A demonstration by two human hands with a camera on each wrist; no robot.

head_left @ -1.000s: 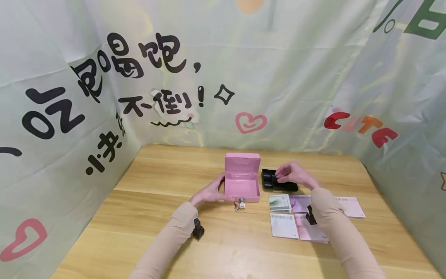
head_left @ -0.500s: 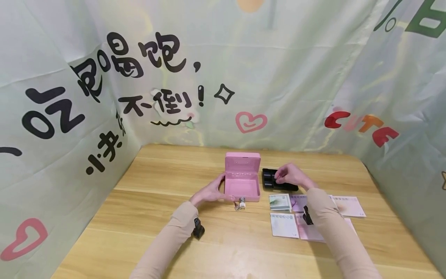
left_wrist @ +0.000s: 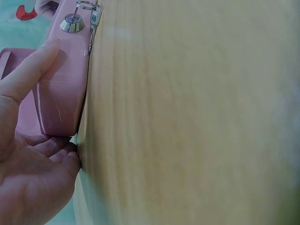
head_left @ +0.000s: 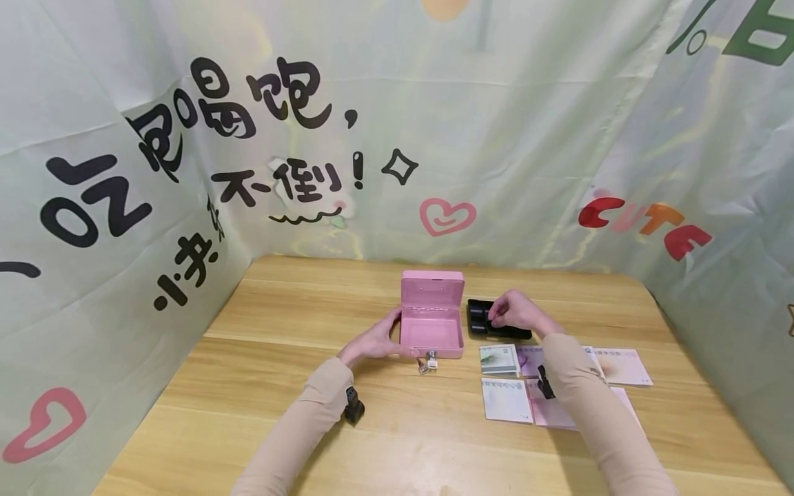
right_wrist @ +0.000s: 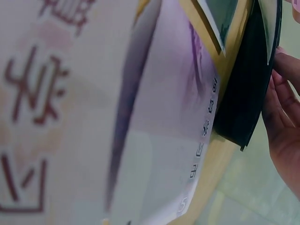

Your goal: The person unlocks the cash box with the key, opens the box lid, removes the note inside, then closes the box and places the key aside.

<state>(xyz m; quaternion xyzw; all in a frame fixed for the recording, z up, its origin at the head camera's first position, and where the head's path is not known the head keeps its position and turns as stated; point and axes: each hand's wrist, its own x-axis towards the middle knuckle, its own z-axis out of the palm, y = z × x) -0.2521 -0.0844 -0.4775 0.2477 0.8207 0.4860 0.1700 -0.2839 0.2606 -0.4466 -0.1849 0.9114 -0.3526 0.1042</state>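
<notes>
My left hand [head_left: 371,339] holds a small pink cash box [head_left: 431,335] with its lid raised. In the left wrist view the thumb [left_wrist: 36,69] lies on the box's front wall, and the other fingers curl against its side. A key ring with keys [left_wrist: 93,18] hangs at the silver lock [left_wrist: 72,22]. To the right of the box lies a black coin tray [head_left: 478,325] with compartments. My right hand [head_left: 521,313] reaches over it, thumb and fingers drawn together in a pinch at its inside. In the right wrist view the tray's wall [right_wrist: 241,89] hides the fingertips.
Several banknotes [head_left: 506,401] lie in two rows before the tray, partly under the right forearm. A folded green note [head_left: 498,359] sits closest to the box. Printed cloth [head_left: 527,138] stands around the wooden table [head_left: 298,303].
My right hand has lowered slightly at the tray, and its fingers have drawn closer together. The left hand, cash box and tray stay in place.
</notes>
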